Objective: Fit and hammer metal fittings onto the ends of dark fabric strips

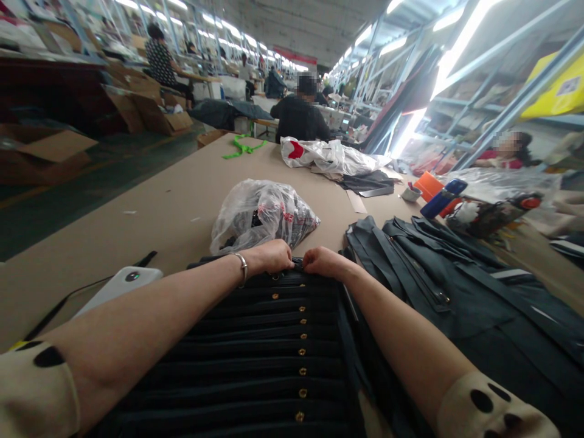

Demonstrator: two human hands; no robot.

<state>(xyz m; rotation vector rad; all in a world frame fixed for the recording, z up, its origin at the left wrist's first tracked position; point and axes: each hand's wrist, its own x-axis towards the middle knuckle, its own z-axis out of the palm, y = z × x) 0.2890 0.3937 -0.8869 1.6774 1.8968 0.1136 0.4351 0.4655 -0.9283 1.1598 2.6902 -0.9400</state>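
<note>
My left hand (276, 255), with a bracelet at the wrist, is closed at the far end of a stack of dark zippered cloth pieces (255, 353). Close beside it, my right hand (325, 261) is closed too. Both pinch the topmost dark zippered cloth piece (297, 264), which is mostly hidden by the fingers. The pieces overlap in rows, each with a small gold-coloured zipper slider (303, 336) near the middle. Just beyond my hands sits a clear plastic bag (264, 213) with dark items inside.
More dark garment pieces (438, 267) lie to the right. A white phone (121, 286) is by my left forearm. Farther off are a white plastic bundle (333, 157), a green strap (241, 147), a blue bottle (443, 198) and a small cup (411, 193). Ahead, a person (302, 115) sits facing away.
</note>
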